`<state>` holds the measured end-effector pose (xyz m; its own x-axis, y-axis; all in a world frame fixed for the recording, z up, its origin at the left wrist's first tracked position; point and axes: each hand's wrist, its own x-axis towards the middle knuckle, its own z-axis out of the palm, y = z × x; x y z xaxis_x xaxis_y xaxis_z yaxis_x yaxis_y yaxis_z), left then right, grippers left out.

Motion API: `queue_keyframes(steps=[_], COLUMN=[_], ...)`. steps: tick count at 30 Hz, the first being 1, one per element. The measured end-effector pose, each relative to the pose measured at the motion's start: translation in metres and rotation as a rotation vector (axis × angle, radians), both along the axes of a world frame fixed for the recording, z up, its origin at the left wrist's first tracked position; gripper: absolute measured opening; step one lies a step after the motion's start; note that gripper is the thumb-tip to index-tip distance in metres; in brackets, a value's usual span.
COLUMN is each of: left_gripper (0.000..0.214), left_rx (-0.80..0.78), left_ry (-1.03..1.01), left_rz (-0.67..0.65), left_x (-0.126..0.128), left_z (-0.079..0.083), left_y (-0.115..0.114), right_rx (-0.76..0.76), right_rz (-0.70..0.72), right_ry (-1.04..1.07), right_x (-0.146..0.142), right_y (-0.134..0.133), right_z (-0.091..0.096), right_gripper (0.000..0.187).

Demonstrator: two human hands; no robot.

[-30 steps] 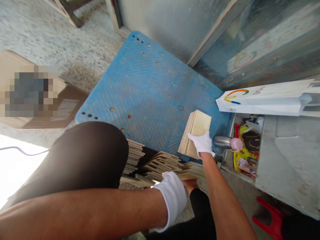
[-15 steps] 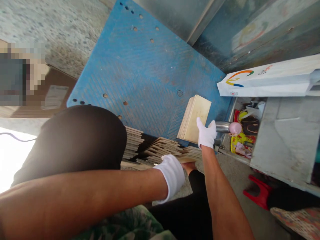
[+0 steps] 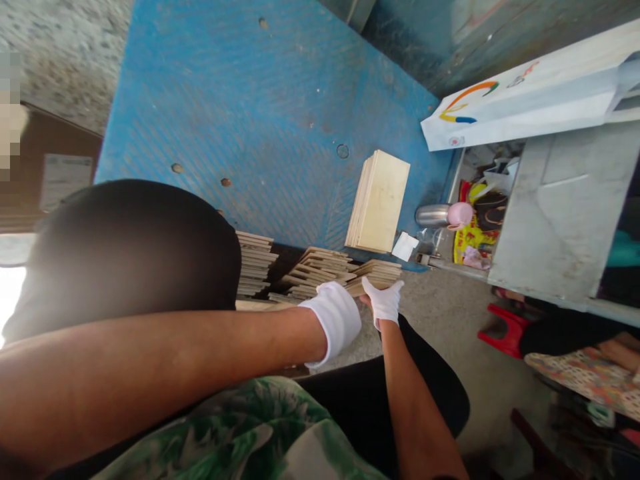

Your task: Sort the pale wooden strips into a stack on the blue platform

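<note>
Left hand (image 3: 336, 319): my gloved fingers curl onto the loose wood pieces (image 3: 320, 273), forearm reaching across from 9 o'clock.
Right hand (image 3: 384, 301): gloved fingers pinch the pile's edge.
Neat stack (image 3: 379, 201): at 12 o'clock on the blue board (image 3: 240, 113).

Thin pale plywood boards (image 3: 320, 277), rectangular, lie in loose fanned piles at the near edge of the blue pallet (image 3: 260, 100), approx. flat, edges not aligned. The right end of the piles is touched by both gloved hands. A neat stack of same boards (image 3: 379, 200) lies flat on the pallet, near its right edge, apart from the piles, edges aligned.
</note>
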<state>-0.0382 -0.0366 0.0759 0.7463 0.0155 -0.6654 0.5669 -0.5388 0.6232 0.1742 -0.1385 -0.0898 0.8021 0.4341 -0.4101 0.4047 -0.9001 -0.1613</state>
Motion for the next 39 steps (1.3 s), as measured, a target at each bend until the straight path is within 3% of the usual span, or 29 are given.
queue_keyframes(steps=[5, 10, 20, 25, 33, 39], left_gripper=[0.032, 0.034, 0.029, 0.026, 0.020, 0.022], left_rx=[0.057, 0.030, -0.040, 0.013, 0.054, 0.250], left_ry=[-0.005, 0.014, 0.011, -0.005, -0.105, -0.301], left_rz=[0.037, -0.015, 0.020, 0.038, 0.093, 0.221], left_x=[0.000, 0.000, 0.006, 0.007, 0.006, 0.011], left_z=[-0.003, -0.006, -0.011, -0.011, -0.001, -0.014], left_y=[-0.004, -0.006, -0.006, -0.005, 0.007, -0.004], right_rx=[-0.109, -0.048, -0.097, -0.066, 0.035, 0.317], right_rz=[0.031, 0.058, 0.069, 0.189, 0.133, 0.176], right_ry=[-0.053, -0.100, -0.113, -0.137, -0.244, -0.319], right_x=[-0.009, -0.009, -0.018, -0.017, -0.024, -0.033], right_y=[-0.001, 0.002, 0.009, 0.010, 0.021, 0.001], right_z=[-0.025, -0.036, -0.018, 0.005, 0.070, 0.126], right_gripper=[0.132, 0.141, 0.128, 0.106, 0.109, 0.100])
